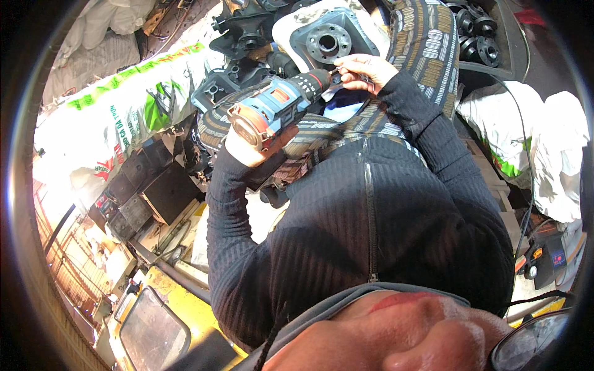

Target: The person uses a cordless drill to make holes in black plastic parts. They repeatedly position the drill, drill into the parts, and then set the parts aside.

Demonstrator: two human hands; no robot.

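Observation:
My left hand (257, 148) is wrapped round the grip of a blue cordless drill (278, 102), whose chuck points to the far right. Just past the chuck, my right hand (366, 71) is closed, thumb and fingertips together at the drill's tip. What they pinch is too small to make out. Right behind the fingers is a round metal flange (327, 43) with a ring of holes and a centre bore. It lies in a grey square tray (365, 40). Below the hands, a patterned cloth (427, 55) covers my legs.
Dark metal castings (247, 37) are piled beyond the drill. A bin (513, 37) at the far right holds several flanged hubs (482, 51). White sacks (133, 114) lie on the left, and white bags (557, 154) stand on the right beside a hanging cable (526, 142).

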